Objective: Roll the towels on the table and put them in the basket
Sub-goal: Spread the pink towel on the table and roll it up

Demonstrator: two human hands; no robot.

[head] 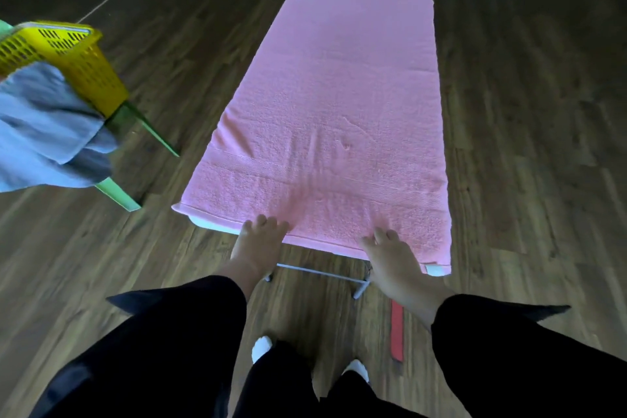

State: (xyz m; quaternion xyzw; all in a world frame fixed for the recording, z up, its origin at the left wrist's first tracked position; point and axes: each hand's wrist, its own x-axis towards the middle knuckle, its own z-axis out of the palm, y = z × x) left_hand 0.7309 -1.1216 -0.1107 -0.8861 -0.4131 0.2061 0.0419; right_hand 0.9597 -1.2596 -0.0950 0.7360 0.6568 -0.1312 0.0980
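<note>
A pink towel [342,105] lies spread flat over the whole narrow white table [437,270], whose edge shows only at the near corners. My left hand [259,241] rests on the towel's near edge left of centre, its fingertips on the hem. My right hand [390,254] lies on the same edge further right, fingers straight on the cloth. Small wrinkles fan out from between the two hands. A yellow slotted basket [68,58] stands at the left on a green stool, and a blue-grey towel [44,132] hangs over its near side.
The green stool [122,195] under the basket stands on the dark wooden floor left of the table. A red strip [397,332] lies on the floor near my feet. The table's white leg frame [325,270] is below the near edge.
</note>
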